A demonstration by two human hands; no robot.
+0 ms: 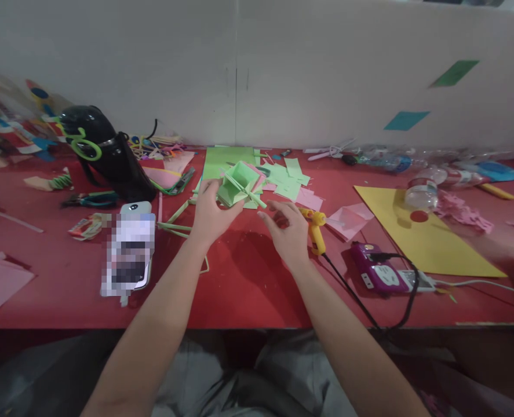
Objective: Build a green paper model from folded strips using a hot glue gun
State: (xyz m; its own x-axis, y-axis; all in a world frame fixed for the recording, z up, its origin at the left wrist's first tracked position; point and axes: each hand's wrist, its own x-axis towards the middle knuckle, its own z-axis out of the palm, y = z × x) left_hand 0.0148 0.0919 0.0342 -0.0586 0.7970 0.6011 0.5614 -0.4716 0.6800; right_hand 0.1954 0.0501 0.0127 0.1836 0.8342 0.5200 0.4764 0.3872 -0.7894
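Note:
A light green folded-paper box, with thin rolled paper sticks on it, is in the grip of my left hand, thumb in front and fingers behind. To its right is my right hand, which holds nothing; its fingers are bent and apart. A rolled green paper stick points from the box toward my right fingertips without clearly touching them. Just right of that hand lies a yellow glue gun. Green paper scraps and a green sheet lie behind the box.
At the left are a phone, a black bottle case and pliers. A purple power strip with cords, a yellow sheet and plastic bottles occupy the right. A white partition rises behind the red table.

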